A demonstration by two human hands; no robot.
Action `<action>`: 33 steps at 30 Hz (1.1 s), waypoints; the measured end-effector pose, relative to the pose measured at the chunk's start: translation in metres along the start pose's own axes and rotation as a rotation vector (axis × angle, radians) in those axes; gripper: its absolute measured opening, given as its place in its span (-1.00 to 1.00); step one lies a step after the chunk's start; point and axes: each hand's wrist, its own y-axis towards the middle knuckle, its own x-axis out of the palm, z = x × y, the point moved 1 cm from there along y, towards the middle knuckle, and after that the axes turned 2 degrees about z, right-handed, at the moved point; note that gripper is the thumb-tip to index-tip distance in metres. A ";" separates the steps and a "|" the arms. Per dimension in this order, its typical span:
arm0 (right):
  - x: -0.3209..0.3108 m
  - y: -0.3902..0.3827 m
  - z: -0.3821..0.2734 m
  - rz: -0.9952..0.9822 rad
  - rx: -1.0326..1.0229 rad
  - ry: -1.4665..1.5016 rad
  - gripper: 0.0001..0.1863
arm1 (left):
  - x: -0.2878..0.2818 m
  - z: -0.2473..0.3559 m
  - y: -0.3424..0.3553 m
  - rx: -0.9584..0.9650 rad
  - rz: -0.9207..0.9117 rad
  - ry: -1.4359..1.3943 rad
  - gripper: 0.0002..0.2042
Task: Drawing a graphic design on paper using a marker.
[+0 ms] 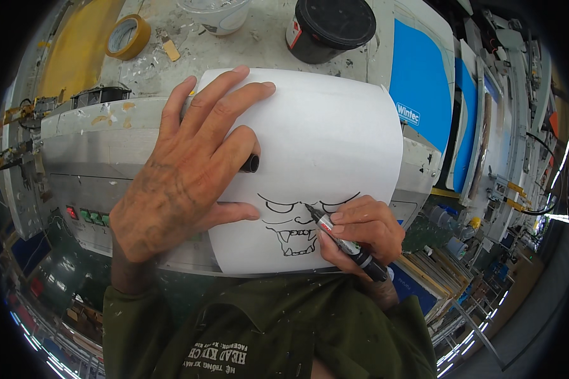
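A white sheet of paper lies in front of me with a face drawn on it in black line: brows, eyes, nose and a fanged mouth. My right hand grips a black marker, its tip touching or just above the paper between the drawn eyes. On the left side of the sheet my left hand rests with its fingers spread. A short black cylinder, like a marker cap, pokes out from under its index finger; whether the hand grips it is hidden.
Beyond the paper stand a black lidded tub and a clear plastic container. A yellow tape roll sits at the far left on the stained table. Blue-and-white panels are to the right; green and red switches are at lower left.
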 end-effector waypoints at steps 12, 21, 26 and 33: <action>-0.004 -0.008 0.003 0.082 0.029 0.050 -0.61 | 0.000 0.000 0.000 0.004 0.001 0.012 -0.30; -0.002 -0.007 0.001 0.092 0.029 0.008 -0.61 | 0.000 0.000 0.000 0.007 0.000 0.020 -0.29; -0.001 -0.006 -0.001 0.099 0.041 -0.002 -0.62 | -0.001 0.000 0.000 0.007 -0.005 0.017 -0.27; -0.001 -0.005 -0.002 0.063 0.032 -0.012 -0.61 | 0.000 -0.001 -0.001 0.005 -0.006 0.024 -0.25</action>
